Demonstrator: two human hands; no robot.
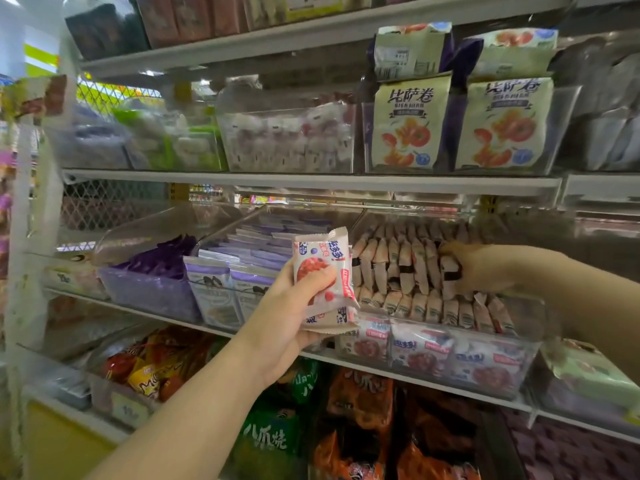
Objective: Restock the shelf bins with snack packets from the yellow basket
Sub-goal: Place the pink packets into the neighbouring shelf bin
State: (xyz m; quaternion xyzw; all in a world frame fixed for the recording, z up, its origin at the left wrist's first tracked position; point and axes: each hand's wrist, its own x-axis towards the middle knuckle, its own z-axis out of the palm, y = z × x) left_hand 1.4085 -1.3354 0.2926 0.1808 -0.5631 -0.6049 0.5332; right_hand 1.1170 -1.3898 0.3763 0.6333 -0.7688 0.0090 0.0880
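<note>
Head view: left hand point(287, 317) clasps stacked snack packets point(323, 268); right hand point(476, 268) pinches a packet point(449, 271) in the clear bin point(519, 344).

bare left forearm point(194, 410), bare right forearm point(595, 296), bare left grip point(287, 317), bare right grip point(474, 268), slim wrists

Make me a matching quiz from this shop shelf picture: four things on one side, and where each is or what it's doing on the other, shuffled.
Things:
1. left hand
2. right hand
3. cream tomato bags
4. orange bags

Places or states:
A. at the bottom, below both hands
B. grips standing packets in the clear bin
C. high up, above both hands
D. holds pink-and-white packets

Pairs: 1-D, 2-B, 3-C, 4-A.
</note>
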